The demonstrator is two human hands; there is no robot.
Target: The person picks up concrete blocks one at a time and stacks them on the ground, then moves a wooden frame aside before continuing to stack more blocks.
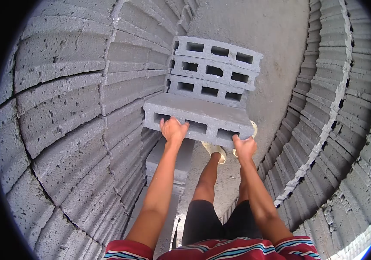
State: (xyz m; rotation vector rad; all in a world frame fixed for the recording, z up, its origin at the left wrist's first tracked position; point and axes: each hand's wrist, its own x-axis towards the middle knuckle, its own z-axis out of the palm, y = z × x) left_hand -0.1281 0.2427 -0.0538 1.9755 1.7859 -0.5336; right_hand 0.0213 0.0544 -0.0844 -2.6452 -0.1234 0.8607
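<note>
Both my hands grip a grey hollow concrete block (202,109) whose long side with three rectangular holes faces me. Fingers of my left hand (174,129) curl into the left hole, its thumb near the wall beside the middle hole. At the right end, my right hand (244,146) clutches the block by the right hole, fingers partly hidden. Just beyond, a stack of similar hollow blocks (213,69) rises in layers, holes facing me. The held block overlaps the lower part of that stack in this view.
A tall wall of stacked blocks (72,86) runs close along my left. Another long curved-looking row of stacked blocks (319,130) lines the right. More blocks (181,158) sit low at left, beside my legs. My pale shoes (215,151) stand on the dusty concrete floor (276,34).
</note>
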